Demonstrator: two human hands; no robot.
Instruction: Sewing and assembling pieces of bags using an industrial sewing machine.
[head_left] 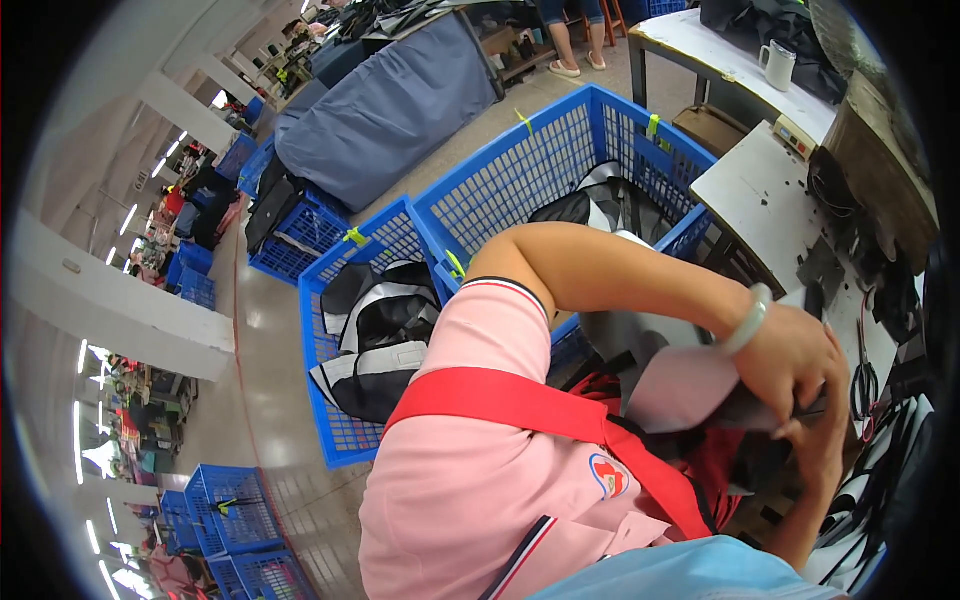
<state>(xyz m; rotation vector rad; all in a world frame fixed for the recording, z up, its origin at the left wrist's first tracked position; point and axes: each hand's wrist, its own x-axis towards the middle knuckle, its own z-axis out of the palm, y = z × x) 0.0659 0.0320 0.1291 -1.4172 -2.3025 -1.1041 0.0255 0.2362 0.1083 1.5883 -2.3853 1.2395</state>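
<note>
My left arm, with a pale bangle at its wrist, reaches across to the right. My left hand (793,362) has its fingers bent downward over a limp grey and pinkish fabric piece (682,388), closed at its edge. Just below, my right hand (823,440) meets the left one, its fingers bent together; the spot they pinch is partly hidden. The fabric piece is blurred and hangs over my lap beside a red strap (490,400). A pair of scissors (865,385) with dark handles lies just right of my hands.
A large blue crate (590,100) and a smaller blue crate (325,440) hold black and grey fabric pieces. A white table (745,185) with dark scraps stands ahead right; a white mug (778,65) is farther back. Black strips (880,500) hang at lower right. Another person's legs (563,45) show beyond.
</note>
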